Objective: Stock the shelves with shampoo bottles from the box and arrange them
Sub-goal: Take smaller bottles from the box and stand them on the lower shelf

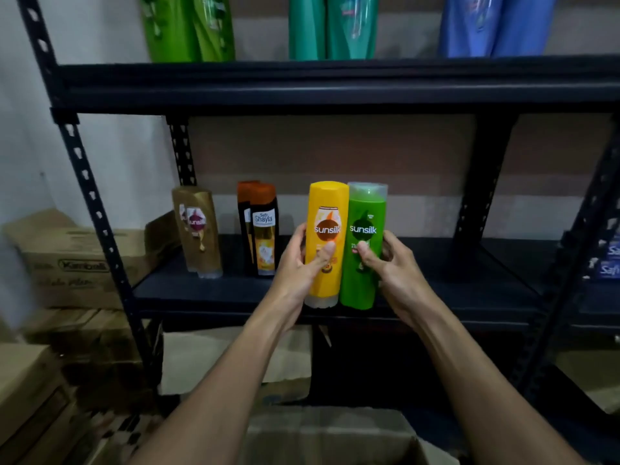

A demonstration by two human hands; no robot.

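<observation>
left fingers (322,255) grip the yellow bottle (327,209), right fingers (365,251) the green bottle (367,213), near 2 black-orange bottles (263,229).

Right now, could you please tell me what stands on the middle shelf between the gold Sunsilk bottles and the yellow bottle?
In the head view, two black-and-orange Safi Shayla bottles stand between the gold Sunsilk bottles and the yellow bottle.

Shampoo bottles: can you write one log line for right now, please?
left hand: grips yellow Sunsilk bottle | right hand: grips green Sunsilk bottle | bottles: upright, side by side, at shelf front
</observation>
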